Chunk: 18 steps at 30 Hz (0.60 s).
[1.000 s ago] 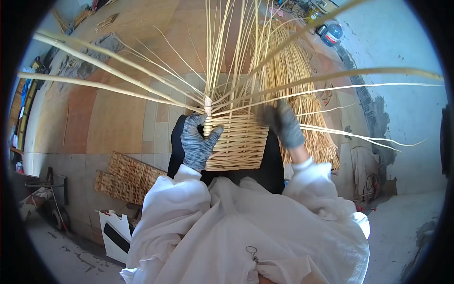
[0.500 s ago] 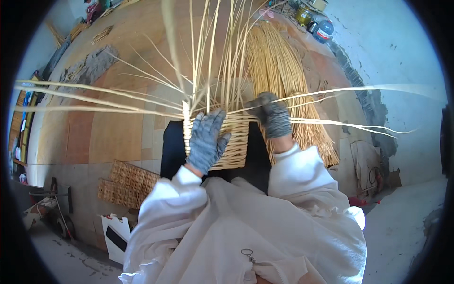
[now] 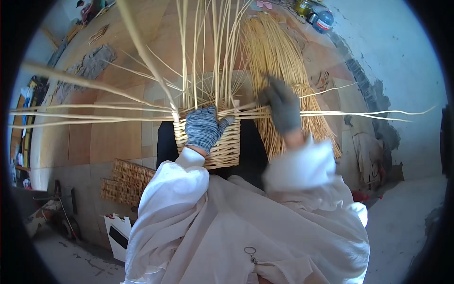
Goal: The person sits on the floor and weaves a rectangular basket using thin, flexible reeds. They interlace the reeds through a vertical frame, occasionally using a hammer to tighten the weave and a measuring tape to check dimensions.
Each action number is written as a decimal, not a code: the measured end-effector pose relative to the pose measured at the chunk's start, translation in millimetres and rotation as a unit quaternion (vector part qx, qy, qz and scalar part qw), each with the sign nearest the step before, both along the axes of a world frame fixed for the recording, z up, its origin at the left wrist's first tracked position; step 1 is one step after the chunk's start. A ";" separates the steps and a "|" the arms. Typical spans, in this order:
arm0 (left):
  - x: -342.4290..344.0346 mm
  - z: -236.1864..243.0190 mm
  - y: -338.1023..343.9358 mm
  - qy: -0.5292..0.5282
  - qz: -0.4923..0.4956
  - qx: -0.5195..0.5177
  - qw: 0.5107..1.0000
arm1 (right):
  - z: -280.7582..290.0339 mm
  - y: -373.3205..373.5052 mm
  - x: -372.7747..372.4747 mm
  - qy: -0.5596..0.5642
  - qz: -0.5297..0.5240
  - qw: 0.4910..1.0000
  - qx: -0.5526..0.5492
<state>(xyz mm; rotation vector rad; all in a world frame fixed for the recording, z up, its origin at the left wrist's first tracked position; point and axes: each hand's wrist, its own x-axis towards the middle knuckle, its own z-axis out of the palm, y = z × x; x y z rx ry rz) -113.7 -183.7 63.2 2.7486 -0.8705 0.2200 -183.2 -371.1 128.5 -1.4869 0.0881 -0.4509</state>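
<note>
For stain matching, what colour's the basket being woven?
The basket is pale straw yellow, clearest in head view.

Two grips in grey knitted gloves, a left grip (image 3: 207, 127) and a right grip (image 3: 283, 104), are counted, along with one partly woven basket of pale wicker (image 3: 228, 150), whose thin upright rods (image 3: 217, 87) are too overlapped to be counted. Around them, one large bundle of straw-coloured rods (image 3: 276, 52), two overlapping rectangular panels of brown wicker (image 3: 130, 174), one white board bearing one black bar (image 3: 123, 224) and one rounded blue plastic jug (image 3: 323, 22) can be counted.
</note>
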 end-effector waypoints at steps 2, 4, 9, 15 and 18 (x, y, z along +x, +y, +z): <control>5.1 -5.4 -20.8 -0.015 -0.012 -0.007 1.000 | -52.3 -33.4 -62.4 0.025 -0.085 0.996 0.004; 6.3 -14.1 -17.7 -0.042 -0.005 -0.039 0.998 | -7.3 -10.1 -81.8 0.132 -0.081 0.987 0.031; -11.2 -18.1 -28.3 -0.129 -0.028 -0.107 0.985 | -19.0 -8.8 -19.4 0.127 -0.006 0.727 -0.675; -19.8 2.3 -9.1 -0.206 -0.006 -0.081 0.975 | -63.4 51.9 -23.7 0.062 -0.180 0.701 -0.687; -33.7 20.3 -11.6 -0.124 -0.117 -0.237 0.956 | -74.2 45.2 -21.2 0.088 -0.203 0.725 -0.652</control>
